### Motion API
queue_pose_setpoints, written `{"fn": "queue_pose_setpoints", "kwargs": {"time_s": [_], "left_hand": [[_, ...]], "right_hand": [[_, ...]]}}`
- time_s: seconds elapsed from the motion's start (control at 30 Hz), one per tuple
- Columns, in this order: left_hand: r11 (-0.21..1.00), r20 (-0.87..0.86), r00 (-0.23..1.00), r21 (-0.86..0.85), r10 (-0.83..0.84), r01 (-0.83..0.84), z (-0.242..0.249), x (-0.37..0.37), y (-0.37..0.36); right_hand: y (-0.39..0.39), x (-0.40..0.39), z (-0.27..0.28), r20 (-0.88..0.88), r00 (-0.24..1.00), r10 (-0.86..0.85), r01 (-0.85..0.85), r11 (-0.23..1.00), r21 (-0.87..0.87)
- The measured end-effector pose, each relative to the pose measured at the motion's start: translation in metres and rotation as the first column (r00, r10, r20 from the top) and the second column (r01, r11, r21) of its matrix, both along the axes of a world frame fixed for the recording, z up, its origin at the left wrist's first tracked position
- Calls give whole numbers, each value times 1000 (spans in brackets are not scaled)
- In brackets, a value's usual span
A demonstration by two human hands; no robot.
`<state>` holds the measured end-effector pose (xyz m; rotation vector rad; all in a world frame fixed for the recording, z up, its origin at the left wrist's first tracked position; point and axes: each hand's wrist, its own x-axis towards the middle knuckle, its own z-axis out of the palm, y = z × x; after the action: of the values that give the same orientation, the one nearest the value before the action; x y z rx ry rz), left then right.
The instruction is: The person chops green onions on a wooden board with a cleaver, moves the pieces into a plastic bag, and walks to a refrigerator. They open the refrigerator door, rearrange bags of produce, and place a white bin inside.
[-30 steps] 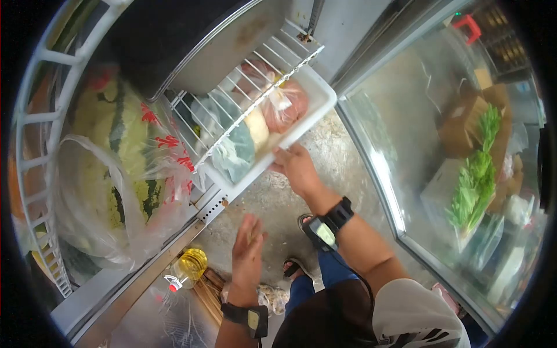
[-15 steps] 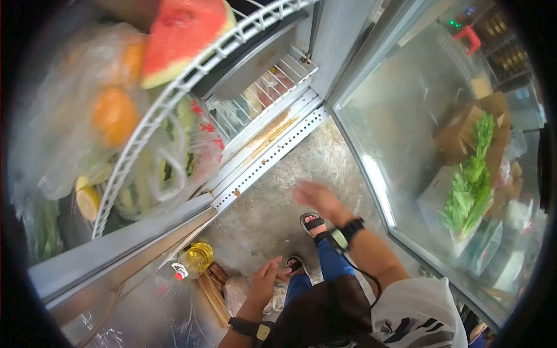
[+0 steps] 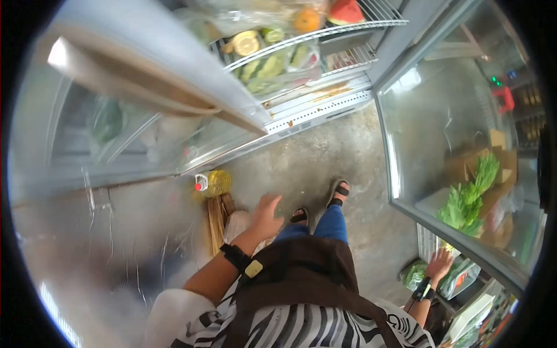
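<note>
My left hand (image 3: 268,217) hangs in front of my body, holding nothing, its fingers loosely apart. Beyond it on the floor are a bottle of yellow oil (image 3: 217,183) with a red cap and some flattened brown cardboard (image 3: 216,223). Far to the right, my right hand (image 3: 440,264) is raised with fingers stretched out, right at the lower edge of the open glass door (image 3: 418,211). The fridge stands open in front of me; its wire shelf (image 3: 380,24) bears a cut watermelon (image 3: 346,11), an orange (image 3: 307,20) and a halved lemon (image 3: 246,43).
A second glass door (image 3: 232,107) with a pale frame covers the left side. Bagged striped green produce (image 3: 267,69) lies on a lower shelf. Leafy greens (image 3: 473,191) and a cardboard box (image 3: 464,167) show through the right door. A bag of greens (image 3: 413,274) sits by my right hand.
My view has turned left and drawn back from the fridge. My right hand has moved from in front of me out to the right door's edge. My left hand stays near my body.
</note>
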<state>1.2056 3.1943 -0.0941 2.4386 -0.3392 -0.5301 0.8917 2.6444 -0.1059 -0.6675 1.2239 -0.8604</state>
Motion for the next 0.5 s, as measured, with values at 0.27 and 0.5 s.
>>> {"fn": "queue_pose_setpoints", "kwargs": {"time_s": [0.27,0.5], "left_hand": [[971,-424,903,-174,75,-163,39,-36,29],[952,-195,965,-213,178,-219,59,-80,8]], "right_hand": [[29,98,130,259,942,212,-153,961,-230],[23,63,101,199,757,623,-570,777,-267]]}}
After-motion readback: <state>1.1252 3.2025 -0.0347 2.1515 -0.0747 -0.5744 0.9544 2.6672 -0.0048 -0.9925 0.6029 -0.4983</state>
